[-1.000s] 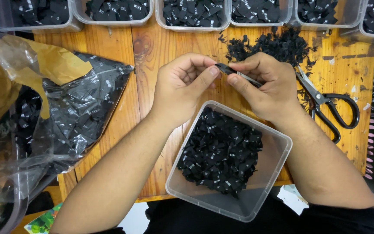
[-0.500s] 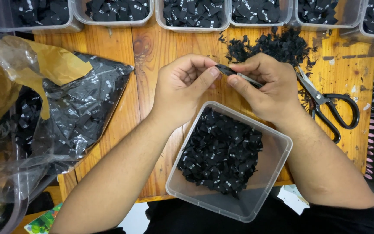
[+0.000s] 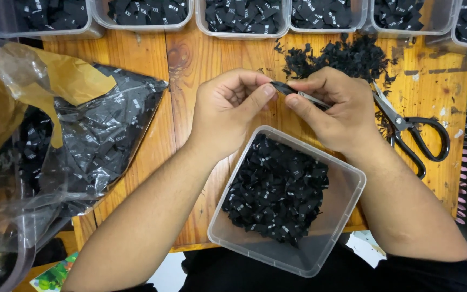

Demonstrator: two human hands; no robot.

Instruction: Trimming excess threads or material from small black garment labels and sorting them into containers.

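The wooden plank worktop (image 3: 136, 108) carried a crinkly clear plastic bag (image 3: 82, 140) of black labels at the left, and a clear square plastic tub (image 3: 347, 200) of them near the edge. Above the tub, left hand (image 3: 228, 111) and right hand (image 3: 333, 111) met, both pinching one small black fabric label (image 3: 283, 87). Black-handled scissors (image 3: 417, 135) lay just right.

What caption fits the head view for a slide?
Left hand and right hand pinch a small black label above a clear tub of labels.

scissors (image 3: 412, 132) right of scrap pile (image 3: 347, 57) | plastic bag (image 3: 90, 140) left | row of bins (image 3: 241, 16) at back
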